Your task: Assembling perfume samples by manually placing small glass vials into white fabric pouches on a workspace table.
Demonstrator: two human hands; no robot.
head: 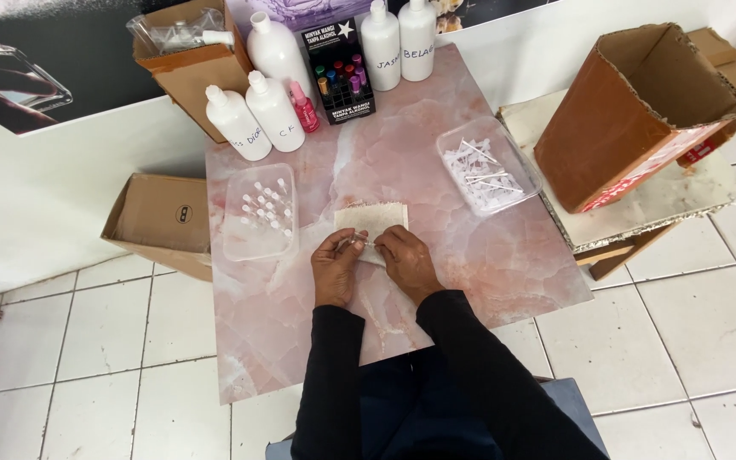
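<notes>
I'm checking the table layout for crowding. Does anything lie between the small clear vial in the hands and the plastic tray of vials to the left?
Nothing visible does. The left hand and right hand pinch the small vial over the cloth; only bare marble table separates it from the tray of vials.

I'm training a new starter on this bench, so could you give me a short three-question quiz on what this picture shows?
1. True or false: both the left hand and the right hand are together over the beige cloth.
2. Which clear tray lies on the person's left side of the pink marble table? A) the tray of small upright vials B) the tray of loose thin sticks
3. What sits between the white bottles at the far edge?

Key
1. True; they pinch a small clear item, too small to identify.
2. A
3. A black display box of small coloured vials.
</notes>
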